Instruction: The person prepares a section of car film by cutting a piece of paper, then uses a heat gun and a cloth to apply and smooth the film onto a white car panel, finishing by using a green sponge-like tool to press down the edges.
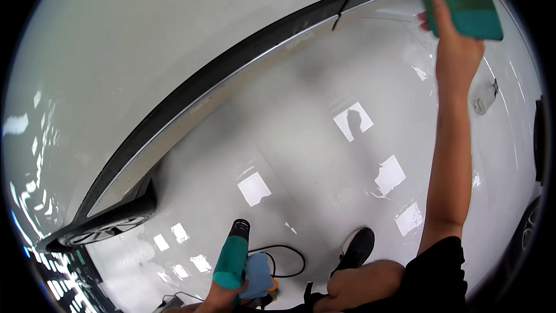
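My left hand (221,296) grips a teal heat gun (230,256) by its handle, at the lower middle of the view. The gun's black slotted nozzle (240,227) points up the picture. A folded light-blue cloth (259,274) lies against that hand; whether it is also gripped I cannot tell. At the upper right, my outstretched right hand (459,54) holds a flat green squeegee card (471,11), thumb on its near face. The card is close to the far end of a car's black lower trim (243,50); contact cannot be made out.
A pale glossy car body (143,48) fills the upper left, its wheel (113,226) below. A black cable (299,254) loops on the shiny floor (295,156). A clear spray bottle (483,101) lies at right. My shoe (359,243) is near the bottom; another wheel (527,226) edges in.
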`<action>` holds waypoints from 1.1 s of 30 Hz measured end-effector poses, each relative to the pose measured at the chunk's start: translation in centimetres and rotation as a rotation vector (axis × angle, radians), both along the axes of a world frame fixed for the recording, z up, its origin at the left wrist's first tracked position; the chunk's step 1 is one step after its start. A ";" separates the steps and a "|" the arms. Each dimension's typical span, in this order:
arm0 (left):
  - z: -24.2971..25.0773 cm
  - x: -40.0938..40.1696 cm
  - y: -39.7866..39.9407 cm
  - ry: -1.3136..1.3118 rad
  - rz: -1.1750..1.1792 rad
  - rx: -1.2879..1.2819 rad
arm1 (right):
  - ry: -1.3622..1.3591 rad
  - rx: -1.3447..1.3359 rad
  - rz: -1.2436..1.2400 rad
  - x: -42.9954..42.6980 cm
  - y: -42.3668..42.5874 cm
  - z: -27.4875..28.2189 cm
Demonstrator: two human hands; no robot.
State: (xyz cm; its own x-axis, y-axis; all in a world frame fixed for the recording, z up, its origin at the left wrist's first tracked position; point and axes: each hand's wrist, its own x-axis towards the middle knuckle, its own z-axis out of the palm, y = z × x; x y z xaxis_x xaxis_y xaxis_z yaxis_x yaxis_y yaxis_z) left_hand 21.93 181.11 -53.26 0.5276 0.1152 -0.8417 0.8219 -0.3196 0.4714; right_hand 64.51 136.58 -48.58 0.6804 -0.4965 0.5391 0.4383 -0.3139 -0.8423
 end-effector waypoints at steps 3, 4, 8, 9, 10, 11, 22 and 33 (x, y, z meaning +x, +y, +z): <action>-0.5 0.2 0.0 0.078 -0.067 0.112 | -0.035 0.177 0.286 -3.1 7.5 -2.1; -0.6 0.0 0.0 0.081 -0.066 0.123 | -0.025 0.052 0.325 -3.7 10.1 -1.8; -0.5 0.2 -0.6 0.158 0.133 -0.099 | -0.351 -0.238 0.291 -2.4 16.4 -0.1; -0.3 0.2 -0.9 0.172 0.157 -0.117 | -0.466 -0.258 0.215 -1.6 16.5 -0.5; 0.0 0.3 -1.2 0.182 0.176 -0.125 | -0.487 -0.318 0.142 -0.5 15.4 -1.2; 0.3 0.5 -1.4 0.190 0.187 -0.129 | -0.507 -0.378 0.062 0.6 14.2 -1.8; 1.6 1.3 -1.6 0.209 0.182 -0.104 | -0.323 -0.197 0.174 -0.5 13.9 -2.0; 2.6 1.8 -2.7 0.130 0.142 -0.131 | -0.076 0.119 -0.040 2.3 1.2 -3.1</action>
State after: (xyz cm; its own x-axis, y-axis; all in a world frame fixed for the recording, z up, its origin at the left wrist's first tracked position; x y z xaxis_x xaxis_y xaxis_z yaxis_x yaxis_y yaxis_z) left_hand 23.70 178.40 -50.63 0.3999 0.0655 -0.9142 0.9108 -0.1394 0.3885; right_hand 66.78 137.79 -51.66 0.6182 -0.5860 0.5239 0.4909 -0.2326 -0.8396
